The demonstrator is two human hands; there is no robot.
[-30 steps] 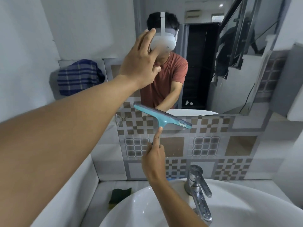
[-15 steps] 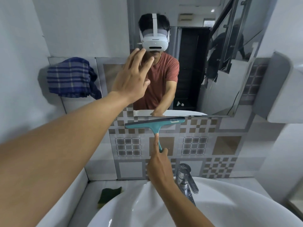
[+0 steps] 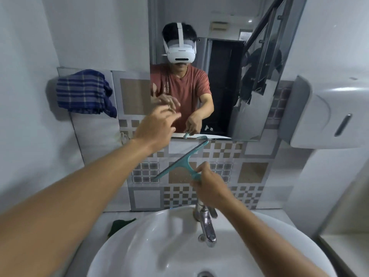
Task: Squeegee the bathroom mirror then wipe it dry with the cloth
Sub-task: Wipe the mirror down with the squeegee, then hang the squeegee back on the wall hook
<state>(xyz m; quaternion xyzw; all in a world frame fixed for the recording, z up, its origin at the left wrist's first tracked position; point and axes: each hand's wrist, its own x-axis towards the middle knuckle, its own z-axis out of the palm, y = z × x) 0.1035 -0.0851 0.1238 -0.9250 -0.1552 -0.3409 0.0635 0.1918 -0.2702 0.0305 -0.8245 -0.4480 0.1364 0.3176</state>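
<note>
A teal squeegee tilts below the bathroom mirror, above the white sink.

From left: a blue plaid cloth hangs on the wall; the left hand reaches open-fingered and blurred at the mirror's lower edge; the right hand grips the squeegee's handle, blade against the patterned tiles, over the chrome faucet.

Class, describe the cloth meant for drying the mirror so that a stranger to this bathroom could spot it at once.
Start at the mirror above the white sink and look left along the wall. The cloth hangs bunched there, above the tiled band. It is the only fabric on the wall, dark blue with pale checked stripes.
</note>
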